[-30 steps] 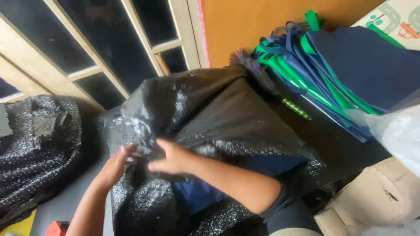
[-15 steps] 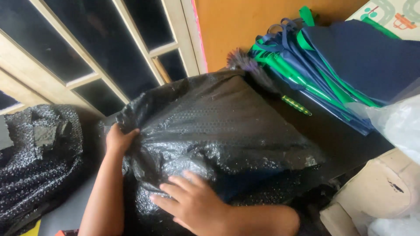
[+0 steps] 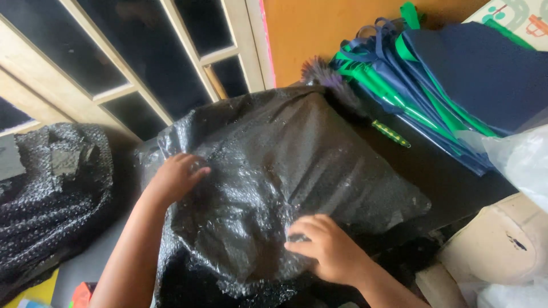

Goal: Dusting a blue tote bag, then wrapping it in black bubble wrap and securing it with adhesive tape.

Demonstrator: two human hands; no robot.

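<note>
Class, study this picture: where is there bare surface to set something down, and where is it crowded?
One free patch: the dark tabletop between the black bubble-wrap parcel and the stack of navy and green fabric bags. A small green pen lies at its top edge. A grey strip shows beside the left hand. Elsewhere is crowded: the right hand presses the parcel, and more black bubble wrap fills the left.

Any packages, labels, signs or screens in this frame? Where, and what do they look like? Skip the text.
Black bubble-wrap parcel: centre, bulky, glossy; left hand and right hand press on it.
Second black bubble-wrap bundle: far left, crumpled.
Printed card: top right corner, pale with green and orange shapes.
Clear plastic bag: right edge, whitish.
No screens.
</note>
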